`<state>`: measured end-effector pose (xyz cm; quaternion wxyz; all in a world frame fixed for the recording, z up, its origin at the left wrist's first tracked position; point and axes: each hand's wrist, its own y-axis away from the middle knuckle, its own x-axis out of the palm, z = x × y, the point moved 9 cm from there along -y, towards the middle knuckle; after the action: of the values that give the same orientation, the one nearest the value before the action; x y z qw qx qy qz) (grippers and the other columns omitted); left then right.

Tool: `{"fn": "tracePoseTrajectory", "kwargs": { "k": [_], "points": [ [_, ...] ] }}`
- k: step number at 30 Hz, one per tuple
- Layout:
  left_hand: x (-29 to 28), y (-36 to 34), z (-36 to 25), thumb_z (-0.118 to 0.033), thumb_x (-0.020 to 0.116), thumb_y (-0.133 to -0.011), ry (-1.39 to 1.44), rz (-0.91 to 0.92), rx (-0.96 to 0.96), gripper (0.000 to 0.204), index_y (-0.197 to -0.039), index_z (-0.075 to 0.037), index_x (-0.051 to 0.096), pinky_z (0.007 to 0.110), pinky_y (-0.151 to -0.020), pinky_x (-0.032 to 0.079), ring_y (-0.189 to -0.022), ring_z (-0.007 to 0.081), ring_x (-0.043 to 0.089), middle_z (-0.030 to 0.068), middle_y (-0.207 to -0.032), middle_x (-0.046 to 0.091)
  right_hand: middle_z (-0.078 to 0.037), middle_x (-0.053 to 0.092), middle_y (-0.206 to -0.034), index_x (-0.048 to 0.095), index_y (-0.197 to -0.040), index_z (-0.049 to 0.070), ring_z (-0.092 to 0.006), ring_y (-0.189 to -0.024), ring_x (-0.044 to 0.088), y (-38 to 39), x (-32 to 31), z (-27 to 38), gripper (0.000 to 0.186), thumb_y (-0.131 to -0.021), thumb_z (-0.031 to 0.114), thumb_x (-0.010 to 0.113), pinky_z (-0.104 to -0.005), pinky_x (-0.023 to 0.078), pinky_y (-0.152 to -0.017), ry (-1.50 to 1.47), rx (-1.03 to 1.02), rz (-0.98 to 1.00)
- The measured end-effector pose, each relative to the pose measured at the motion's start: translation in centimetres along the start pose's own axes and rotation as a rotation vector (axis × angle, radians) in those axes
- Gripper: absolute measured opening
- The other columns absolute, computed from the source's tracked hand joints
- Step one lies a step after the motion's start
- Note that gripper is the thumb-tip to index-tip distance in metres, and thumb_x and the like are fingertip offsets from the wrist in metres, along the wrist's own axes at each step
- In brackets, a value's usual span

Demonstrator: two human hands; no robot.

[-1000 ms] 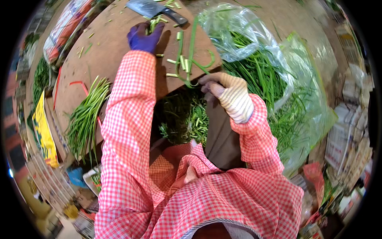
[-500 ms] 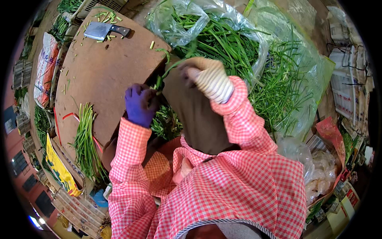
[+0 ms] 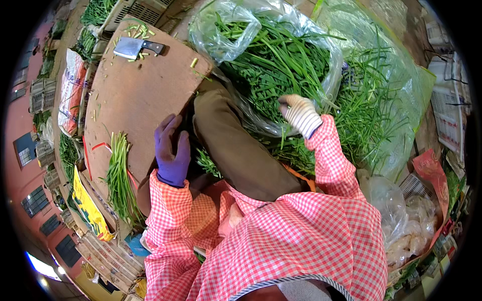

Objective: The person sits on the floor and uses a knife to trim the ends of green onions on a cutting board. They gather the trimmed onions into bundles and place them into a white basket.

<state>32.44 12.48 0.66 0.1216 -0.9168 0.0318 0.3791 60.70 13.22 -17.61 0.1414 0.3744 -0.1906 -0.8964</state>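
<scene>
A person in a pink-checked smock, seen from above, has both gloved hands before them. The right grip (image 3: 300, 111), in a cream striped glove, is over the near side of a heap of long green leaves (image 3: 281, 62). Its fingers are curled inward; whether they touch or pinch a leaf, I cannot tell. The heap lies mostly beyond and around this grip, inside a crumpled clear plastic bag (image 3: 221, 37) whose mouth gapes, with more loose greens (image 3: 369, 95) to the grip's right.

The left grip (image 3: 172, 153), in a purple glove, has its fingers and thumb apart, with nothing seen between them. It is by the near edge of a brown worktop (image 3: 143, 90). To its left lies a bundle of green stalks (image 3: 119, 170); well beyond it, a cleaver (image 3: 138, 47) lies flat among short cut pieces (image 3: 140, 32).

The leaves look light, limp and easily bruised, and probably slippery if damp. Being long and tangled, they would likely drag neighbours along, so a few taken gently near their thicker ends should part best. The stalks in the bundle seem firmer and would suit a hold around the middle
</scene>
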Motion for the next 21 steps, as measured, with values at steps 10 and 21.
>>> {"fn": "tracePoseTrajectory", "kwargs": {
  "k": [10,21],
  "points": [
    [23.4,-14.0,0.2,-0.027,0.057,-0.078,-0.393,0.912,-0.051,0.040,-0.114,-0.010,0.057,0.039,-0.093,0.041,-0.113,0.0325,0.048,0.0161,-0.115,0.053,-0.016,0.063,-0.093,0.065,-0.099,0.011,-0.0333,-0.087,0.060,-10.7,-10.3,3.6,0.027,-0.082,0.027,0.052,-0.0393,0.047,-0.078,0.085,-0.165,-0.337],
    [14.6,-26.5,6.9,-0.047,0.056,-0.077,-1.098,0.448,-0.061,0.076,-0.140,-0.019,0.026,0.052,-0.105,0.022,-0.133,0.0453,0.016,0.0259,-0.145,0.013,-0.025,0.057,-0.108,0.045,-0.125,0.008,-0.0374,-0.100,0.055,-16.7,-15.1,-4.1,0.045,-0.083,0.020,0.052,-0.0425,0.045,-0.085,0.554,0.143,-0.146]
  ]
}}
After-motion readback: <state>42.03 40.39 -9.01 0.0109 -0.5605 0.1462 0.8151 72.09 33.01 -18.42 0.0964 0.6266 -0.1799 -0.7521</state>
